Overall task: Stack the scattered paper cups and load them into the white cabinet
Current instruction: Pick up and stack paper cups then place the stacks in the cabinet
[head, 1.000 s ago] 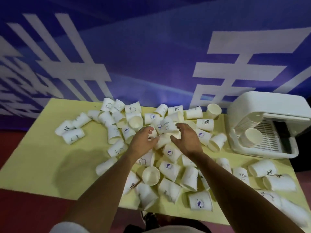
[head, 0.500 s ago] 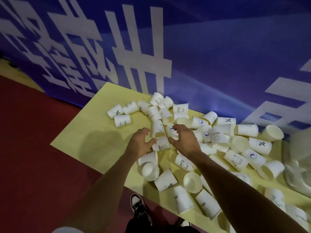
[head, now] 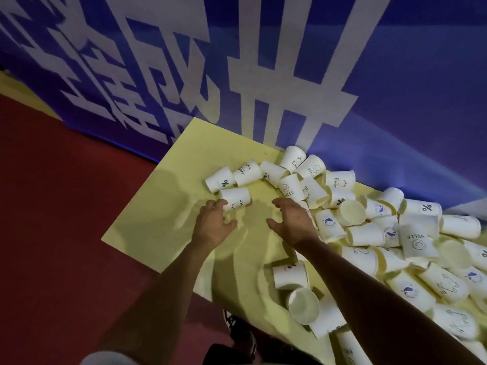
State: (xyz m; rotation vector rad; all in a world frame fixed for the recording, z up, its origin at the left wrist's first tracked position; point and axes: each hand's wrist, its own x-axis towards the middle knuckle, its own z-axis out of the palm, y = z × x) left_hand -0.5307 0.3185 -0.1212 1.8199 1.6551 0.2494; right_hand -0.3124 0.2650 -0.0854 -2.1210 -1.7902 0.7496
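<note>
Hovered over tapered white paper cups [head: 363,234] on matte yellow table [head: 163,219]: left hand [head: 213,227], right hand [head: 292,222], fingers loosely spread, empty.

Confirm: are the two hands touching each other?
Apart. The head view shows bare yellow table between the left hand and right hand.

Your left hand [head: 214,225] and right hand [head: 292,222] reach out ahead of you, side by side with a gap between them, backs up and palms turned partly toward each other. On both, the fingers [head: 220,205] are spread and loosely curled, thumbs pointing inward, and neither hand grips anything. Your bare left forearm [head: 158,299] rises from the lower left and your right forearm [head: 369,285] from the lower right, converging toward the hands. A pale sleeve [head: 110,359] shows at your left upper arm.
</note>
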